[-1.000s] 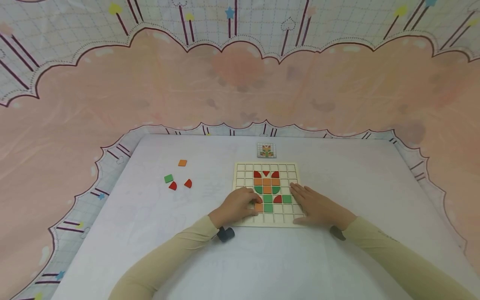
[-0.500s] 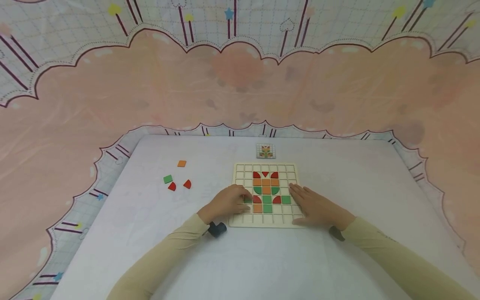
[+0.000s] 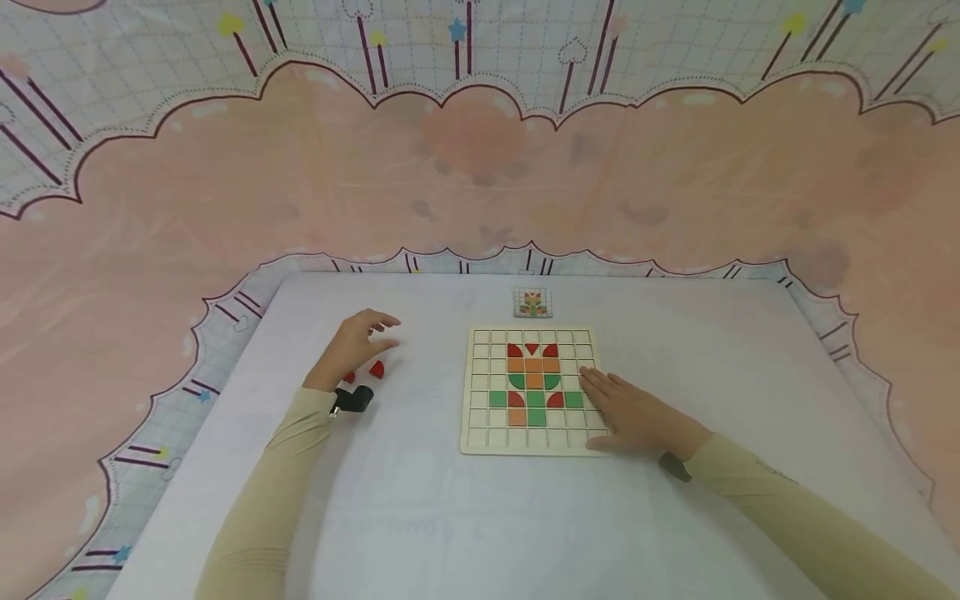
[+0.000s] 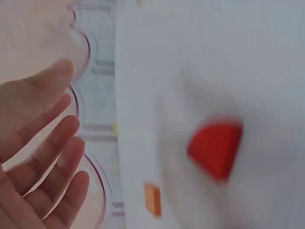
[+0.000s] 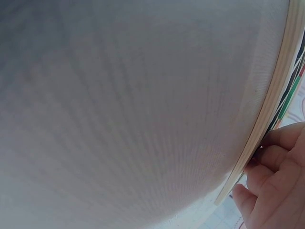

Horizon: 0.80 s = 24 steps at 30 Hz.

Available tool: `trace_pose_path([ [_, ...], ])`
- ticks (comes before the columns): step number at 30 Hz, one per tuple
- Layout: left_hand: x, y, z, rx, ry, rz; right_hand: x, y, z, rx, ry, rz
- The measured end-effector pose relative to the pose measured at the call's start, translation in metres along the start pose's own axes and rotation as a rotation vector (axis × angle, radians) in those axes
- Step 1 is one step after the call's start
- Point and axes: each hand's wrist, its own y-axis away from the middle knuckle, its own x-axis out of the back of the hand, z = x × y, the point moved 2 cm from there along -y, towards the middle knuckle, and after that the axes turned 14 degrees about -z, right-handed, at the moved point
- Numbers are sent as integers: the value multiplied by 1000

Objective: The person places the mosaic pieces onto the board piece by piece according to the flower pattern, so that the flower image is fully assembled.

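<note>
A pale wooden grid board [image 3: 486,435] lies on the table, with red, orange and green tiles [image 3: 533,381] set in it as a flower shape. My right hand [image 3: 628,413] rests flat and open on the board's lower right part; the right wrist view shows its fingers [image 5: 274,176] at the board's edge [image 5: 269,117]. My left hand [image 3: 369,335] hovers open, fingers spread, over loose pieces at the left and holds nothing. A red quarter-round piece [image 3: 377,368] lies just beside it. The left wrist view shows that red piece [image 4: 214,149], an orange square [image 4: 152,199] and my spread fingers [image 4: 52,143].
A small picture card [image 3: 532,302] of the flower pattern lies just beyond the board. Another red piece [image 3: 348,377] peeks out by my left wrist. The white table [image 3: 487,517] is bordered by a patterned pink cloth [image 3: 480,192] behind and at both sides.
My left hand has left the board's lower left part and moved left and away to the loose pieces. A green tile now sits at the left of the flower's lower row. The right hand stayed put.
</note>
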Motion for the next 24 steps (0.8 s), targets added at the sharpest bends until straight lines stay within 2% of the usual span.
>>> trace_pose_path([
  [3,11,-4,-23,100,12,-18,0,0,0,4,3,3],
  [6,17,-8,-40,165,15,-33,-1,0,0,5,0,3],
  [14,19,-16,-61,305,75,-84,-1,0,0,1,-5,6],
  [16,17,-18,-66,317,80,-91,0,0,0,6,-5,5],
  [24,12,-23,-73,271,56,-33,1,1,1,10,4,8],
])
